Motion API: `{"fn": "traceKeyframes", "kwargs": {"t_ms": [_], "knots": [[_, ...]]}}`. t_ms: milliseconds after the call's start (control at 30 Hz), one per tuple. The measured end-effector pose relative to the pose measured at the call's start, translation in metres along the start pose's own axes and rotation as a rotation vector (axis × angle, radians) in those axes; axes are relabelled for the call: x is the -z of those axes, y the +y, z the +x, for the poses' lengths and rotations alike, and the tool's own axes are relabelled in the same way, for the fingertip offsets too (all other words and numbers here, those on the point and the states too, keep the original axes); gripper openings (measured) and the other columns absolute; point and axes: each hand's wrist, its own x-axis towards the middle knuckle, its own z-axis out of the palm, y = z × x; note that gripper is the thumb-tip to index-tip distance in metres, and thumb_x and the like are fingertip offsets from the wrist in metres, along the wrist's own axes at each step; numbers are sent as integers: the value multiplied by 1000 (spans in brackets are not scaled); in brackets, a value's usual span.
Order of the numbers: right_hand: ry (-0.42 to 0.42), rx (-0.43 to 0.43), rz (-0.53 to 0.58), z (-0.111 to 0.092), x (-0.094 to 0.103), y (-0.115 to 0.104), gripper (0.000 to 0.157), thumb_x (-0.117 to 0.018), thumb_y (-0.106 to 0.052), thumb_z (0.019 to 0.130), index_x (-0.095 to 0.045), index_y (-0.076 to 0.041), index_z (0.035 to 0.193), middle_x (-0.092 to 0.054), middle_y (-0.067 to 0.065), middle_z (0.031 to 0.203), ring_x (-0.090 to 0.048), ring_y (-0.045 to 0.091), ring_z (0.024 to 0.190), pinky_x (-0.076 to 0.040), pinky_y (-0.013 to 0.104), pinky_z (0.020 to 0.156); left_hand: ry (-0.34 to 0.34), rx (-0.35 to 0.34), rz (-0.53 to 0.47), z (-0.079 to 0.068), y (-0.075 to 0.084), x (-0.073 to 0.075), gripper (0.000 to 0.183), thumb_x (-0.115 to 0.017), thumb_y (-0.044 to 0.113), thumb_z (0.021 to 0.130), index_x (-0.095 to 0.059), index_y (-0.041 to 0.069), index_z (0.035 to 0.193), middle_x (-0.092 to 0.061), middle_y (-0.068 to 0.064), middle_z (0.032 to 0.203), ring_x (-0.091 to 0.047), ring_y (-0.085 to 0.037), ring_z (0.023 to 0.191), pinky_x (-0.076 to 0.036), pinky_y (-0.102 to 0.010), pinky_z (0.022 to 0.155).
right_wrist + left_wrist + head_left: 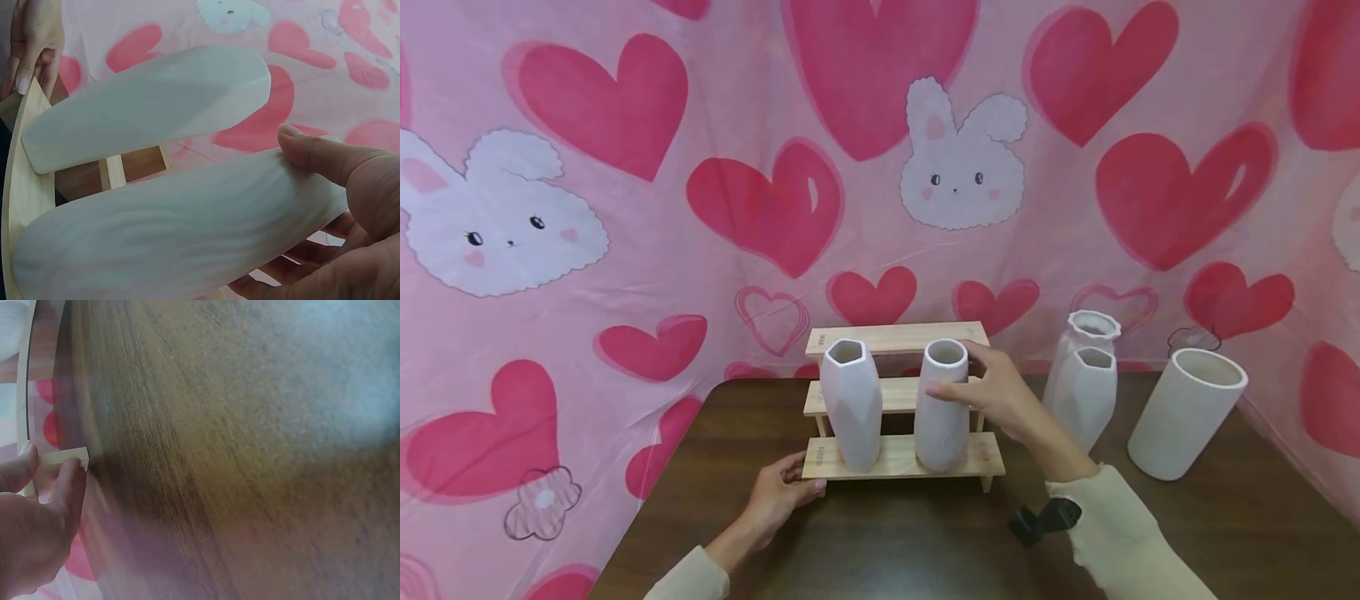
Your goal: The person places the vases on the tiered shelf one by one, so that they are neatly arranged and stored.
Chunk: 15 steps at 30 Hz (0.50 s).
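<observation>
The step in hand seems to be the placing or squaring-up of a white, rounded, ceramic-looking vase w/ wavy relief [942, 425] on the btm tier of a pale-wood three-tier stand [898, 452], lower centre of the head frame. Its upper part is pinched by the R hand [997, 393], thumb on the near side, fingers wrapped round the far side. The stand's lower-left corner is gripped by the L hand [780, 493], thumb at the front edge, fingers behind by the short leg, prob. for steadying. Next, judging by the pose, an even easing of the R grip is called for, w/ the vase kept upright & no knock given to the white faceted ceramic-looking vase [853, 408] just to its left on the same tier, gap between them. As for looks: matte white, round open mouth, body tapered toward the base, flowing ridges seen best in the right-wrist view; base appears seated near the shelf's front edge, tho' whether full wt. is down can't be told. At right of the head frame, a white scallop-rimmed vase [1062, 358], a second white faceted vase [1090, 400] & a wide white cylindrical vase [1186, 417] are stood on the dark wood-grain table [910, 542].
</observation>
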Motion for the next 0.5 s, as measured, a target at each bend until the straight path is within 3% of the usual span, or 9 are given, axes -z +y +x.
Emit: {"fn": "traceKeyframes", "kwargs": {"t_ms": [500], "knots": [[-30,52,-1,-1,3,5,66,-81,-32,78,-52,-14,134,-60,11,123,-57,32,111,-54,49,91,16,20,18,1,-2,0,61,-72,-7,80,-44,-14,134,-61,-29,114,-68,-26,87,-60,-41,78]]}}
